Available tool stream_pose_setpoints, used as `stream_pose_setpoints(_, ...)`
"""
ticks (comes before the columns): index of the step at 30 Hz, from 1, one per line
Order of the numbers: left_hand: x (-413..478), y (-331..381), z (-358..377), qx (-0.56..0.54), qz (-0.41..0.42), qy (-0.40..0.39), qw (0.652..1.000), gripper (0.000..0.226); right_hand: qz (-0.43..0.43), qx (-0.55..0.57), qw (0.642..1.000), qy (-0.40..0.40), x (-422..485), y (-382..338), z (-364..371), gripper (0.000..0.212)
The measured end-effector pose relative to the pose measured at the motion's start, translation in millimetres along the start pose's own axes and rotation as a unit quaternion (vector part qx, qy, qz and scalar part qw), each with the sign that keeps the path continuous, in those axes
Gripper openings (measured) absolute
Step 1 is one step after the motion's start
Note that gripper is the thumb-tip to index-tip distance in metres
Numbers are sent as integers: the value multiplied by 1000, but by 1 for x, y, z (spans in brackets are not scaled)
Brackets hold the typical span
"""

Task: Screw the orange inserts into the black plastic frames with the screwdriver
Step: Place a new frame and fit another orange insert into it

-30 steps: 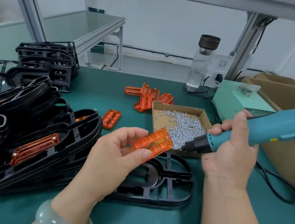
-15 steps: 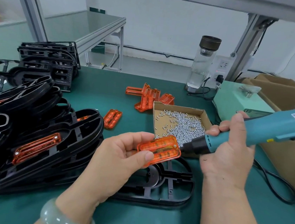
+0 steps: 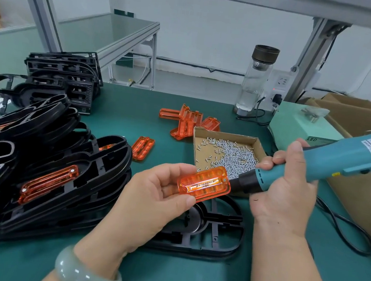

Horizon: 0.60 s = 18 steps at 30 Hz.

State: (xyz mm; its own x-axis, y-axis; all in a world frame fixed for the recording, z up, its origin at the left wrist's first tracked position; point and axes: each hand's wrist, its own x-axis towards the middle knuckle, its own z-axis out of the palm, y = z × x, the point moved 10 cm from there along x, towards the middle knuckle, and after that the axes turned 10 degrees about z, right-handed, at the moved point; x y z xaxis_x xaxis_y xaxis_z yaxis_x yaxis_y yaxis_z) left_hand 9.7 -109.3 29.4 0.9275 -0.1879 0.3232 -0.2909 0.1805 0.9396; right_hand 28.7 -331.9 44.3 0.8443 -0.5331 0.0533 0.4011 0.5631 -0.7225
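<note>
The step in hand looked like seating. The left hand held one orange insert in the air above the bare black frame, which lay flat on the desk. Its fingers pinched the insert's near end. The right hand had its fingers wrapped round the screwdriver, whose nose was just beside the insert's far end. Next, the insert probably needed lowering squarely into the frame's slot. It was translucent, ribbed and oblong with rounded corners, and a small screw seemed to sit in one corner hole.

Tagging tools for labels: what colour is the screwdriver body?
Teal screwdriver body, black nose, white label; clearest in the head view, held by the right hand.
</note>
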Motion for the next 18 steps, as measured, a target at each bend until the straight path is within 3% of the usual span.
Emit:
stream_pose_setpoints(9,2,6,-9,29,20,55,998,56,5,3,1000,-3,-1,1,2,7)
stream_pose_setpoints(15,7,18,-25,-56,38,150,986,30,12,10,1000,0,0,2,3,7)
stream_pose_setpoints(18,10,25,-20,-50,26,122,991,51,12,9,1000,-3,-1,2,4,7)
